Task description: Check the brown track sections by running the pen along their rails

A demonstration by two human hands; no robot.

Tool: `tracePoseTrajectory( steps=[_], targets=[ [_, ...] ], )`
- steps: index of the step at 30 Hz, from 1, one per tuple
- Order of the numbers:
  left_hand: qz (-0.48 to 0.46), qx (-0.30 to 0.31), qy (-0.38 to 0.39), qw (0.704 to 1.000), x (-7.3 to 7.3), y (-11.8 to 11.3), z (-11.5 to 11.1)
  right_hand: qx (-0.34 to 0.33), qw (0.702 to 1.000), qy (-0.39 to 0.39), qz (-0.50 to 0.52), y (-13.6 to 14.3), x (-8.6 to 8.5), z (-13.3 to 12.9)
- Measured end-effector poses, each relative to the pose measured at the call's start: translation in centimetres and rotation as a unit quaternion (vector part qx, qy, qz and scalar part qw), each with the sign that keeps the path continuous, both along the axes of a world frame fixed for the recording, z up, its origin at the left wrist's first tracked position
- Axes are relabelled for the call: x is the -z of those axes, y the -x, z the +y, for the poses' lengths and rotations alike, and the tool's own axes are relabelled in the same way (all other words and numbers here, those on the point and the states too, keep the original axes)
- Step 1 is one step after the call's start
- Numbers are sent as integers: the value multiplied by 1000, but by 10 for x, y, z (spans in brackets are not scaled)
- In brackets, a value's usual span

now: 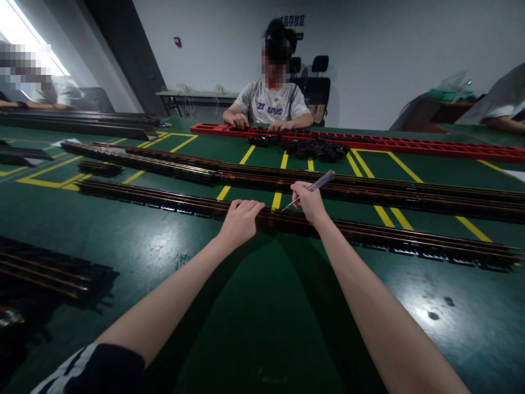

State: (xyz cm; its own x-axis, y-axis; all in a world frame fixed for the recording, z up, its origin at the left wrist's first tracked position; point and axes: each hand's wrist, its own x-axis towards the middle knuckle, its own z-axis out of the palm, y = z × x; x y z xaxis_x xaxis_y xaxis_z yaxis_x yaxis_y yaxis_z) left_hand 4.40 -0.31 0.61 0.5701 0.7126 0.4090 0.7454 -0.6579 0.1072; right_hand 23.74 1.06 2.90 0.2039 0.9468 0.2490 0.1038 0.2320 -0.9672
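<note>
A long black rail with copper-coloured strips [394, 237] lies across the green table in front of me. My left hand [241, 223] grips this rail near its middle, fingers curled over the far edge and the thumb side partly hidden. In my right hand [309, 201] is a screwdriver [322, 181] with a translucent handle, held slanting. Its thin shaft points down and left, and the tip meets the rail just right of my left hand. What exactly the tip touches is too small to make out.
Behind the rail lies a parallel row of similar rails [369, 192]. More rails [45, 268] sit at the near left. Across the table a person [274, 104] works at a red slotted frame [414, 145], beside a pile of black parts [315, 149]. Yellow tape marks the green table [254, 328].
</note>
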Motion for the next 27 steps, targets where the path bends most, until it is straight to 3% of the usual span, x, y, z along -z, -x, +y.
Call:
tracePoseTrajectory(
  steps=[27],
  targets=[
    [1, 2, -13, 1000, 1, 0, 1, 5, 1000, 0, 3, 1, -2, -1]
  ],
)
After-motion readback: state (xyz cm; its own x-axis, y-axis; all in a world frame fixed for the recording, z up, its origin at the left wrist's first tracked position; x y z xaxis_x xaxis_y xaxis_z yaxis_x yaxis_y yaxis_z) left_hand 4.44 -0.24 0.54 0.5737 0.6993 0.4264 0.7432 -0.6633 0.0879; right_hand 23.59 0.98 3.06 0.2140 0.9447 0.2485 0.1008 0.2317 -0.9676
